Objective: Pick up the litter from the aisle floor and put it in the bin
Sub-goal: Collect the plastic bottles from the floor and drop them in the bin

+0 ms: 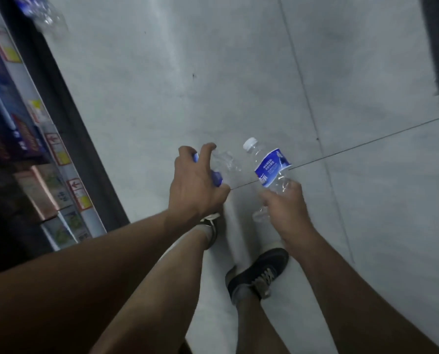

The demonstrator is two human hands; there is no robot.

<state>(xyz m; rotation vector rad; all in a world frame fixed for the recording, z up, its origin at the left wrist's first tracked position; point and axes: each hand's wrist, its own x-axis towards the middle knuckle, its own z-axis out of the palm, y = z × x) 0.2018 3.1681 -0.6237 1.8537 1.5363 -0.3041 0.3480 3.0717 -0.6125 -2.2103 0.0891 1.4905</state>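
Two bottles in hand: left hand (195,185) grips a crushed one (223,164), right hand (285,208) a labelled one (269,167). I see a third bottle (44,14) at 11 o'clock on the floor (239,72); no bin visible.

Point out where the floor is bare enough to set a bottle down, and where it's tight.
Bare: the grey floor ahead of both hands, between the shelf base and the dark edge at far right; also right of the right hand. Tight: around the shoes under the left hand, and far-left where another bottle lies by the shelf.

Stocked shelf (34,180) beside grey tiled floor (239,72)
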